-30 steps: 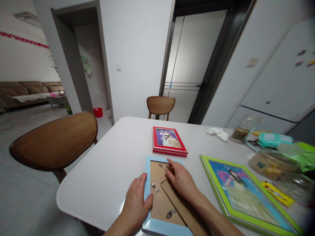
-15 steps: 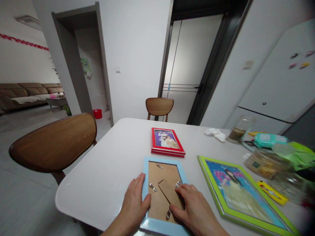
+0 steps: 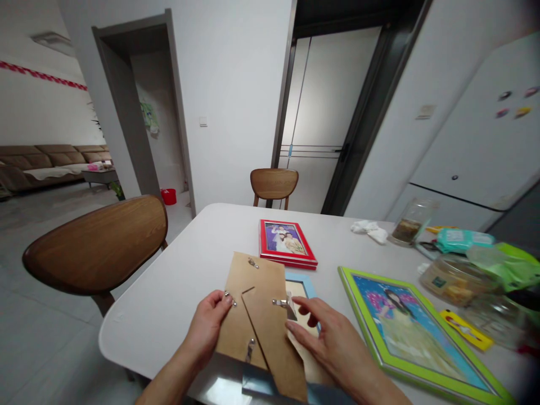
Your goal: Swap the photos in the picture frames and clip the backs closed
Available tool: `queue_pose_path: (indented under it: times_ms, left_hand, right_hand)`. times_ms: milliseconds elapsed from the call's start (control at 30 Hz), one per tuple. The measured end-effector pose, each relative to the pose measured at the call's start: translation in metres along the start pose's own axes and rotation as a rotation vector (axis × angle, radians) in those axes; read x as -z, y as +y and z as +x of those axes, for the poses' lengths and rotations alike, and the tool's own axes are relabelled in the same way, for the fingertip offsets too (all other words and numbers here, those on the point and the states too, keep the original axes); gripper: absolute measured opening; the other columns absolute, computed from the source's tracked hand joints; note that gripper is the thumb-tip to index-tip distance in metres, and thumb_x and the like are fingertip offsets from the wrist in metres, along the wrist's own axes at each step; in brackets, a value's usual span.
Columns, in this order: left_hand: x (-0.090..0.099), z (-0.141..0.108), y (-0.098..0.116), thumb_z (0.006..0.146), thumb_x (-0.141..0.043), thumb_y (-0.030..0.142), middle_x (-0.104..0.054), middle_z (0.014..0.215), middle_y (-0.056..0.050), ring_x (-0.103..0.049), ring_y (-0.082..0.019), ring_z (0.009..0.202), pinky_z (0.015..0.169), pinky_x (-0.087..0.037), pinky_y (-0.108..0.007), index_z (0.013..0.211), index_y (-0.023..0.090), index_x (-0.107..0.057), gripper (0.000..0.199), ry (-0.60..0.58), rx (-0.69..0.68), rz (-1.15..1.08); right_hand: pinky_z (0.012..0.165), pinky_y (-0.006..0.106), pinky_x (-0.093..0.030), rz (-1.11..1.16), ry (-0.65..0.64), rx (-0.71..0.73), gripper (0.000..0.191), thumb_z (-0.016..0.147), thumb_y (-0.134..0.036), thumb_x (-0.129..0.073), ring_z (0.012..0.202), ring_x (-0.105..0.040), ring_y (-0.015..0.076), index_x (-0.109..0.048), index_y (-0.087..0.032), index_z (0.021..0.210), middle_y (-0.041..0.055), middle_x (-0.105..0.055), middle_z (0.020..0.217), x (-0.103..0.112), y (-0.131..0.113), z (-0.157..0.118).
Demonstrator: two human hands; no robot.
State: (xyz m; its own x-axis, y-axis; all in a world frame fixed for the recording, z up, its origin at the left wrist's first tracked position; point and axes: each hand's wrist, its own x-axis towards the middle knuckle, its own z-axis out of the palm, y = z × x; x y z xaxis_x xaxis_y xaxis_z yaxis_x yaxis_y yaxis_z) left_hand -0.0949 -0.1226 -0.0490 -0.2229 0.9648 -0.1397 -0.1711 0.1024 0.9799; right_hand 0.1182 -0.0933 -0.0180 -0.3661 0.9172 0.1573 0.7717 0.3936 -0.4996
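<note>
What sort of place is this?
It looks like the dining area of someone's home: there's a white table with wooden chairs beside it, and a long brown sofa far off on the left, probably in the living room.

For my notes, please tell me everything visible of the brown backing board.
The brown backing board looks like fibreboard, with four metal clips and a bent, slanting dark line. It is askew, out of the blue frame and partly covering it; the left hand pinches its left edge; the right hand is close, contact unclear.
</note>
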Motion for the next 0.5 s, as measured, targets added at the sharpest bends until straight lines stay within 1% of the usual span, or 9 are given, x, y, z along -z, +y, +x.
queue_pose_path:
  times_ms: [67, 133, 200, 267, 333, 400, 433, 467, 500]
  left_hand:
    - [0.023, 0.002, 0.003, 0.062, -0.06, 0.043, -0.053, 0.052, 0.006, -0.049, -0.01, 0.045, 0.044, -0.035, -0.019, 0.064, 0.018, -0.047, 0.029, 0.028, 0.056, -0.011]
    - [0.047, 0.005, 0.002, 0.06, -0.062, 0.043, -0.053, 0.051, 0.006, -0.048, -0.01, 0.044, 0.042, -0.034, -0.018, 0.063, 0.017, -0.047, 0.03, 0.071, 0.079, 0.025]
    - [0.066, 0.008, -0.001, 0.06, -0.062, 0.042, -0.052, 0.05, 0.007, -0.048, -0.01, 0.043, 0.042, -0.034, -0.018, 0.064, 0.017, -0.047, 0.029, 0.109, 0.073, 0.086]
    - [0.081, 0.012, -0.005, 0.061, -0.06, 0.039, -0.054, 0.055, 0.006, -0.051, -0.011, 0.047, 0.045, -0.036, -0.019, 0.071, 0.017, -0.049, 0.027, 0.115, 0.04, 0.167]
    - [0.092, 0.016, -0.007, 0.062, -0.058, 0.036, -0.054, 0.057, 0.005, -0.053, -0.013, 0.051, 0.048, -0.038, -0.021, 0.087, 0.016, -0.05, 0.033, 0.126, -0.029, 0.318]
    - [0.1, 0.018, -0.008, 0.063, -0.055, 0.033, -0.053, 0.059, 0.005, -0.053, -0.015, 0.055, 0.052, -0.039, -0.024, 0.102, 0.015, -0.045, 0.044, 0.166, -0.12, 0.565]
    - [0.103, 0.019, -0.008, 0.064, -0.054, 0.032, -0.054, 0.064, 0.004, -0.054, -0.016, 0.058, 0.056, -0.04, -0.025, 0.108, 0.016, -0.043, 0.048, 0.199, -0.161, 0.703]
    - [0.104, 0.019, -0.007, 0.065, -0.053, 0.03, -0.055, 0.072, 0.002, -0.055, -0.017, 0.064, 0.062, -0.041, -0.028, 0.112, 0.017, -0.041, 0.05, 0.233, -0.2, 0.831]
    - [0.102, 0.019, -0.006, 0.065, -0.052, 0.029, -0.056, 0.084, -0.001, -0.055, -0.019, 0.073, 0.069, -0.041, -0.031, 0.113, 0.018, -0.041, 0.051, 0.26, -0.242, 0.933]
  right_hand:
    - [0.068, 0.029, -0.042, -0.069, 0.046, -0.073, 0.041, 0.073, -0.04, -0.042, 0.073, -0.056, 0.0175, -0.052, -0.017, 0.105, 0.0079, -0.059, 0.09, -0.003, 0.022, 0.003]
    - [0.071, 0.032, -0.04, -0.143, 0.053, -0.155, 0.044, 0.072, -0.037, -0.044, 0.077, -0.056, 0.0206, -0.051, -0.013, 0.107, 0.011, -0.059, 0.091, -0.007, 0.044, 0.005]
    - [0.071, 0.032, -0.04, -0.182, 0.013, -0.2, 0.046, 0.07, -0.034, -0.044, 0.081, -0.056, 0.0227, -0.049, -0.009, 0.11, 0.0129, -0.06, 0.09, -0.012, 0.059, 0.006]
    - [0.068, 0.031, -0.04, -0.189, -0.032, -0.21, 0.048, 0.07, -0.03, -0.042, 0.079, -0.057, 0.0229, -0.046, -0.007, 0.112, 0.0133, -0.062, 0.087, -0.017, 0.065, 0.007]
    - [0.066, 0.031, -0.039, -0.187, -0.039, -0.221, 0.048, 0.07, -0.027, -0.041, 0.076, -0.057, 0.0229, -0.045, -0.006, 0.113, 0.0132, -0.063, 0.082, -0.019, 0.066, 0.01]
    - [0.065, 0.031, -0.039, -0.16, -0.014, -0.257, 0.051, 0.067, -0.026, -0.042, 0.072, -0.058, 0.0233, -0.044, -0.004, 0.113, 0.0124, -0.063, 0.077, -0.018, 0.066, 0.013]
    - [0.063, 0.032, -0.039, -0.116, 0.001, -0.295, 0.051, 0.066, -0.026, -0.043, 0.069, -0.058, 0.0232, -0.045, -0.004, 0.112, 0.0114, -0.063, 0.073, -0.017, 0.066, 0.014]
    - [0.061, 0.031, -0.04, -0.028, 0.014, -0.344, 0.052, 0.065, -0.026, -0.044, 0.066, -0.058, 0.0228, -0.046, -0.004, 0.111, 0.0101, -0.063, 0.069, -0.015, 0.065, 0.015]
    - [0.059, 0.031, -0.041, 0.112, 0.024, -0.4, 0.052, 0.064, -0.027, -0.045, 0.064, -0.058, 0.022, -0.046, -0.005, 0.111, 0.0088, -0.063, 0.067, -0.012, 0.064, 0.014]
